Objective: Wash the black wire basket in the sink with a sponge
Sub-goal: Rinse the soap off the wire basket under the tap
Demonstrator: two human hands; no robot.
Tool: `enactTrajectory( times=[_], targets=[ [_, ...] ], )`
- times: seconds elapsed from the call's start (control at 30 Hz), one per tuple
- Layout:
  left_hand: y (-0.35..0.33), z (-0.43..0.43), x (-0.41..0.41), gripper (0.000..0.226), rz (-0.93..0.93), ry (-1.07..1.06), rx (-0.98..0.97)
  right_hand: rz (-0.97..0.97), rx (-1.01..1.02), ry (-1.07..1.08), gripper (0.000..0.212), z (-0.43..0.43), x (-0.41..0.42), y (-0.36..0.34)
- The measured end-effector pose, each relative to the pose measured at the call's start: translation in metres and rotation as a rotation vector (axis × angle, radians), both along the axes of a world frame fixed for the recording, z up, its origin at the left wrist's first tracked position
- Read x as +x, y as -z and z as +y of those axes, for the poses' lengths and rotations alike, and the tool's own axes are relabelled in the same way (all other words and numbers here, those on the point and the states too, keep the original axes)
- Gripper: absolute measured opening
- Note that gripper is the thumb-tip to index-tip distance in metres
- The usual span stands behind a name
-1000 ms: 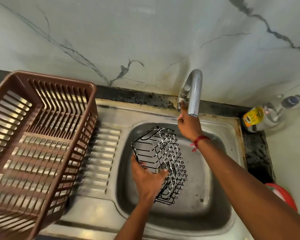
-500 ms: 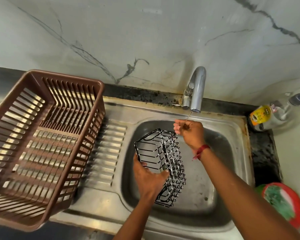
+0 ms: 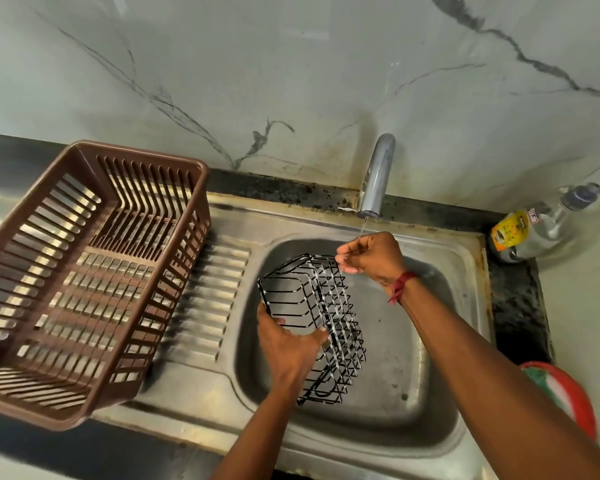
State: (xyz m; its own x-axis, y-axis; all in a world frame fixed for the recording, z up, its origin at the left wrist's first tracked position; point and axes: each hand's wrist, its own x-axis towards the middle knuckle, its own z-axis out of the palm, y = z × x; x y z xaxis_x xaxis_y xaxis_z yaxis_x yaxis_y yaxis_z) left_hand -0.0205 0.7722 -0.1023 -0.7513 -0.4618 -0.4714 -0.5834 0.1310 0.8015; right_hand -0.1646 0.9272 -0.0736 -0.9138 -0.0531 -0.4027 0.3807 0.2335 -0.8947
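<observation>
The black wire basket (image 3: 329, 306) stands tilted on its end inside the steel sink (image 3: 402, 431). My left hand (image 3: 288, 348) grips its near left side, thumb across the wires. Under the tap (image 3: 378, 174), my right hand (image 3: 374, 254) hovers with its fingers curled, beside the basket's far top corner. A thin stream of water runs from the spout onto that hand. I cannot tell whether the fingertips touch the wire. A green pad that looks like a sponge lies in a red dish (image 3: 579, 407) at the right edge, blurred.
A large brown slotted plastic rack (image 3: 84, 271) sits on the draining board to the left of the sink. At the back right corner stands a clear bottle with a yellow label (image 3: 534, 226). The marble wall rises right behind the tap.
My right hand has left the tap's base and dropped below the spout, close to the basket's top corner. A thin stream of water now runs. My left hand keeps its grip.
</observation>
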Motion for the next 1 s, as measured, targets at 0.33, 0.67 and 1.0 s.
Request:
enactTrajectory(
  times=[0.33,0.67,1.0],
  targets=[
    [0.010,-0.013,-0.016,0.130,0.025,0.145,-0.016,-0.060,-0.132,-0.049,0.021,0.006,-0.005,-0.019],
    [0.009,-0.009,-0.046,0.134,0.103,0.471,-0.129,0.223,0.343,-0.196,0.035,-0.015,0.014,-0.021],
    [0.012,-0.007,-0.048,0.133,0.126,0.608,-0.233,0.304,0.583,-0.625,0.080,0.014,0.036,0.010]
  ],
)
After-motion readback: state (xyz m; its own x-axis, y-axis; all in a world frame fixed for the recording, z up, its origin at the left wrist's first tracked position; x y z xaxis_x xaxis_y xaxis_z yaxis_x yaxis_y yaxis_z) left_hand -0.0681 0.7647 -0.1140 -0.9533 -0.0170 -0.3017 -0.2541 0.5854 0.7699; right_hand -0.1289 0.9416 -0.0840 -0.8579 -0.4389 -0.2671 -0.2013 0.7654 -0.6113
